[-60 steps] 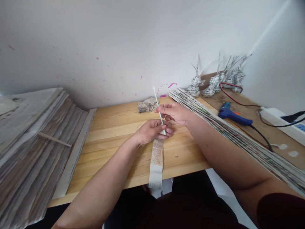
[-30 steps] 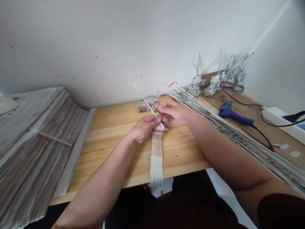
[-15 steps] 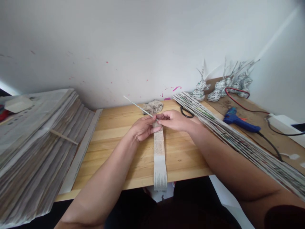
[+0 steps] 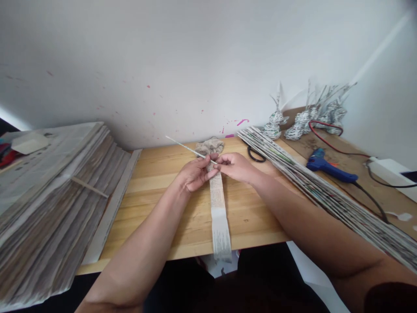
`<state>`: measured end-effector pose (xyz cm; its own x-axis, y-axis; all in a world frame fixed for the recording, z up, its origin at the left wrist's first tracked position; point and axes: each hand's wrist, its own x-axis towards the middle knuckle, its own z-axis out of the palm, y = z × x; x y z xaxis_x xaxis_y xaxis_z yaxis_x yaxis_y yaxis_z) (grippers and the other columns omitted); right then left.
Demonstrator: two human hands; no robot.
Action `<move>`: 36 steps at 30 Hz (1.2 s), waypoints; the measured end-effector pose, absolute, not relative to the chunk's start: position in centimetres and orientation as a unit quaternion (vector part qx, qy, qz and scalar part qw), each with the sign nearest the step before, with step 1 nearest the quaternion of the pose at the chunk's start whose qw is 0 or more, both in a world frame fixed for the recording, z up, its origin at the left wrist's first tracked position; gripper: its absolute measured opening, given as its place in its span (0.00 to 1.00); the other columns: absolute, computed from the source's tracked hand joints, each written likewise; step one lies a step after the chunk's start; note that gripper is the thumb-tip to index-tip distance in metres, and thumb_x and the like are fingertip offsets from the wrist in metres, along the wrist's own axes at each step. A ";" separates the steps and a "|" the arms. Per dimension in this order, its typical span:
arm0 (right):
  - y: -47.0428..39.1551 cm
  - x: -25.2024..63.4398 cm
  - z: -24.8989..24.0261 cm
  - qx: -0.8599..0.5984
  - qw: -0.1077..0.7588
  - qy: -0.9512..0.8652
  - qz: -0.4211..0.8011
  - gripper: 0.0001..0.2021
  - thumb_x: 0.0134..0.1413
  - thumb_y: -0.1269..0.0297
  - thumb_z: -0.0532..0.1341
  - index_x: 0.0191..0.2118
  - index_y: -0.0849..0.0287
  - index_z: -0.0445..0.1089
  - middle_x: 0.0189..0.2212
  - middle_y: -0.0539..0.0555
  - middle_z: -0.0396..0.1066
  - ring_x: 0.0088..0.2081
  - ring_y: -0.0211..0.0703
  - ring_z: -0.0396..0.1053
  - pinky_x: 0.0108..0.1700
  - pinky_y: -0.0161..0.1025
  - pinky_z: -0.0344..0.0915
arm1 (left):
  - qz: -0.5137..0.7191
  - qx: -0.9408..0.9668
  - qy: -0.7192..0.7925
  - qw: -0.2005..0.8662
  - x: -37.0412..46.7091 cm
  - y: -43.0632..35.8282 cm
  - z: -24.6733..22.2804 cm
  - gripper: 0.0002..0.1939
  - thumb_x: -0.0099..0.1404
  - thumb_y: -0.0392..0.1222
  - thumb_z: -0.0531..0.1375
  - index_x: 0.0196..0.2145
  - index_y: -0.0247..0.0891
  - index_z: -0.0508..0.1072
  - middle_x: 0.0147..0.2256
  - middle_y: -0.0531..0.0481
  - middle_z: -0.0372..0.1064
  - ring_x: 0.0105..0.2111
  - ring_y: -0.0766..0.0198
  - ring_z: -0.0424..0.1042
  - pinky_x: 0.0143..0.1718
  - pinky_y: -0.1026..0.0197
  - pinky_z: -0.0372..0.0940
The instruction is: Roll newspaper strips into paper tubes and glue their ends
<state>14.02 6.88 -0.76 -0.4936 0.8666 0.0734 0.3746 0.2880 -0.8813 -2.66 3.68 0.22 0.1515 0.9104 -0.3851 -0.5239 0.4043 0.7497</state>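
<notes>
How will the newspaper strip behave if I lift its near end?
The newspaper strip looks thin and flat, so it would probably flop rather than hold straight. Its near end droops past the edge of the wooden table, which suggests little stiffness. Being paper, it may crease or tear if tugged.

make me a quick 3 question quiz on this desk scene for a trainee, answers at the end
1. True or false: the newspaper strip reaches past the near edge of the table.
2. What is the blue tool on the brown board?
3. Fill in the blank: the bundle of paper tubes lies to the ____ of the right hand.

Key: 1. True. 2. A glue gun. 3. Right.
</notes>
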 end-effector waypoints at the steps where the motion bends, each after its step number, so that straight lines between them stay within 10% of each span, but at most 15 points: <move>1: 6.7 13.8 -0.9 -0.417 0.299 -0.742 0.431 0.10 0.51 0.58 0.63 0.27 0.60 0.70 0.23 0.48 0.68 0.27 0.36 0.63 0.30 0.34 0.56 | 0.498 0.230 0.418 0.724 -2.7 3.7 0.1 0.09 0.70 0.32 0.55 0.42 0.29 0.75 0.35 0.44 0.74 0.28 0.69 0.76 0.29 0.70 0.74; 12: 7.3 13.6 -0.2 -0.440 0.251 -0.547 0.667 0.11 0.52 0.58 0.61 0.28 0.61 0.71 0.23 0.54 0.72 0.21 0.36 0.65 0.18 0.31 0.51 | 0.492 0.237 0.412 0.729 -3.0 3.9 0.0 0.10 0.70 0.32 0.54 0.44 0.30 0.74 0.34 0.45 0.75 0.30 0.66 0.78 0.26 0.71 0.73; 27: 8.7 16.3 0.3 -0.474 0.310 -0.708 0.421 0.11 0.53 0.57 0.64 0.29 0.61 0.74 0.21 0.49 0.69 0.24 0.35 0.63 0.28 0.34 0.59 | 0.484 0.278 0.426 0.712 -2.7 3.7 0.2 0.12 0.71 0.31 0.52 0.41 0.26 0.76 0.43 0.36 0.76 0.37 0.60 0.79 0.35 0.64 0.76; 36: 7.8 15.8 0.0 -0.260 0.222 -0.579 0.740 0.20 0.59 0.53 0.61 0.49 0.64 0.73 0.12 0.41 0.55 0.14 0.35 0.57 0.17 0.33 0.58 | 0.333 0.407 0.326 0.786 -1.7 2.4 -0.8 0.13 0.69 0.38 0.58 0.46 0.28 0.77 0.45 0.32 0.76 0.42 0.52 0.79 0.43 0.53 0.74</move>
